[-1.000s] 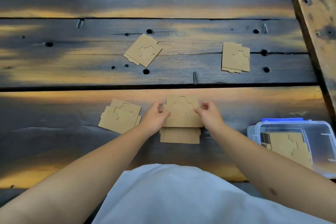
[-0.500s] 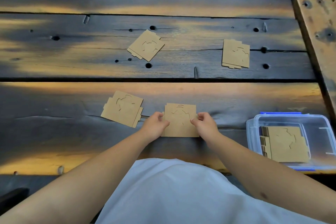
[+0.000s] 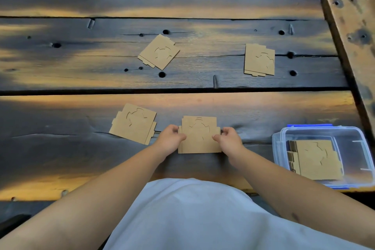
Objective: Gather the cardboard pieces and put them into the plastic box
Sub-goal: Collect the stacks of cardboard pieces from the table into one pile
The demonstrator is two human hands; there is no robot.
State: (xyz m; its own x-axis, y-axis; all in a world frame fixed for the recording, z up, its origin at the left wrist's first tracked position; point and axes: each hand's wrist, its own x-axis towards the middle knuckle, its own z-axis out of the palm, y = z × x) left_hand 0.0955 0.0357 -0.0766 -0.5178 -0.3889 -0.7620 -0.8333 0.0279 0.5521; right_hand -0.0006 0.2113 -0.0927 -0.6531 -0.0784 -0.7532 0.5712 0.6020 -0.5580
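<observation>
A small stack of brown cardboard pieces [image 3: 199, 135] lies on the dark wooden table in front of me. My left hand [image 3: 170, 140] pinches its left edge and my right hand [image 3: 229, 140] pinches its right edge. Another cardboard piece [image 3: 134, 124] lies just left of my left hand. Two more pieces rest farther back, one at the middle [image 3: 159, 51] and one to the right [image 3: 259, 60]. The clear plastic box [image 3: 357, 140] with blue clips sits at the right front and holds a stack of cardboard pieces [image 3: 316, 159].
A raised wooden beam [image 3: 351, 26] runs along the right side of the table. The planks have gaps, nail holes and a few bent nails [image 3: 215, 81]. My white shirt fills the bottom of the view.
The piece I held above the table has come down onto the piece below it, and both hands now hold the squared stack by its sides.
</observation>
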